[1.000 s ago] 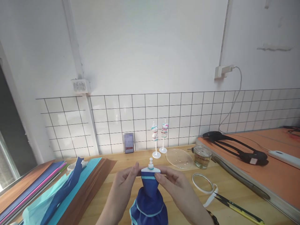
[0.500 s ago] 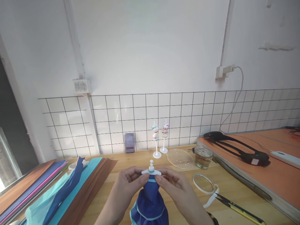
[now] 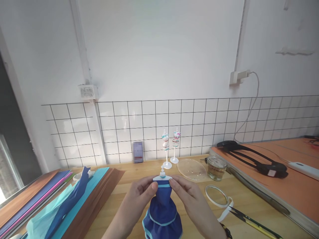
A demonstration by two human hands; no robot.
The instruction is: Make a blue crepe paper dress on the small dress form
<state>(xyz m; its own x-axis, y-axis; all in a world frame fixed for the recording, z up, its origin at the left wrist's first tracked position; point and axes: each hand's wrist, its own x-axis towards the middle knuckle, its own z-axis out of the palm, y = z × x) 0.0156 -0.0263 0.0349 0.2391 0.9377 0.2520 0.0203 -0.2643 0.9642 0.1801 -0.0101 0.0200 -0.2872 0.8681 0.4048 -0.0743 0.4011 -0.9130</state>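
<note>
Between my hands stands a miniature dress form [image 3: 162, 173], white with a knobbed top, wearing a blue doll dress [image 3: 163, 196] with light blue trim and a full ruffled skirt. My left hand [image 3: 139, 196] pinches the dress at its upper left edge, thumb in front and fingers behind. On the other side, my right hand [image 3: 186, 196] grips the upper right edge between thumb and fingers. The skirt's lower end runs out of the picture. Behind are two more small dress forms [image 3: 165, 144] on round white bases.
Coloured fabric sheets [image 3: 97, 196] lie at the left. Toward the right are a clear round lid [image 3: 191, 168], a glass jar [image 3: 216, 168], a tape roll [image 3: 216, 196] and yellow-black scissors [image 3: 254, 221]. An orange surface [image 3: 249, 159] holds a black strapped object [image 3: 254, 157].
The dress form and dress have risen slightly and shifted a little right. My left thumb has moved up beside the shoulder, and both hands still hold the dress.
</note>
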